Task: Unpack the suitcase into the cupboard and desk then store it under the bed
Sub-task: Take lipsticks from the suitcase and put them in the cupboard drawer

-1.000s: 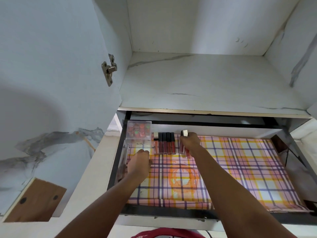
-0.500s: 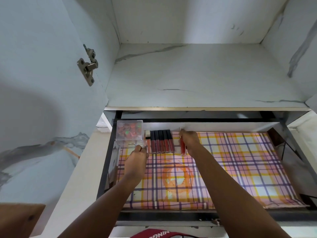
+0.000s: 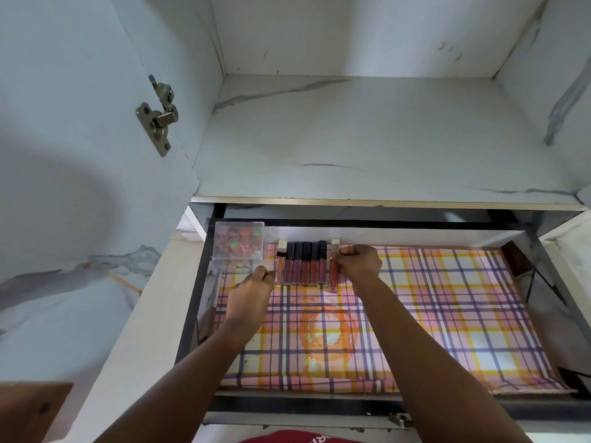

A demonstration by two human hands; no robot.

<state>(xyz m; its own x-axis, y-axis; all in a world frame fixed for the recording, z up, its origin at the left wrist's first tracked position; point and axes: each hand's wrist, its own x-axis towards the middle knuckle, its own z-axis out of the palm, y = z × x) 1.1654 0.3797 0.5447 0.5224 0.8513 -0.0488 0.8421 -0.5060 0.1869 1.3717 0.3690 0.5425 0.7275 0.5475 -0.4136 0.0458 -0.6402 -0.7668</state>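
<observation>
Cupboard (image 3: 367,139): I see it standing open, the shelf above bare in what shows; its door with the hinge (image 3: 158,118) hangs at my left. Risk I judge: the door swinging into the left arm.
Drawer (image 3: 198,282): pulled out under the shelf, lined with a plaid sheet (image 3: 431,314). Risk: the liner is loose paper by the look of it, so a dragged wrist could ruck it and shunt the row.
Clear box (image 3: 239,240): back-left corner, small red pieces inside, just beside the tubes. Risk: a knock from the left hand would shift it; it looks light.
Lip gloss tubes (image 3: 302,263): lying side by side against the back wall, caps away from me. Round or narrow tubes may roll or fan out if pushed unevenly from one end.
Left hand (image 3: 252,292): fingers curled at the left end of the row, touching the pale-capped tube (image 3: 280,262); whether it pinches it or only steadies it, I cannot tell.
Right hand (image 3: 359,263): pinching the right-end tube (image 3: 333,270), which sits slightly lower than the rest and a little apart. Risk: it ends up askew.
Suitcase: not in view.
Writing: white letters on a red item (image 3: 303,438) at the bottom edge, cut off, unreadable. No tube labels legible.
</observation>
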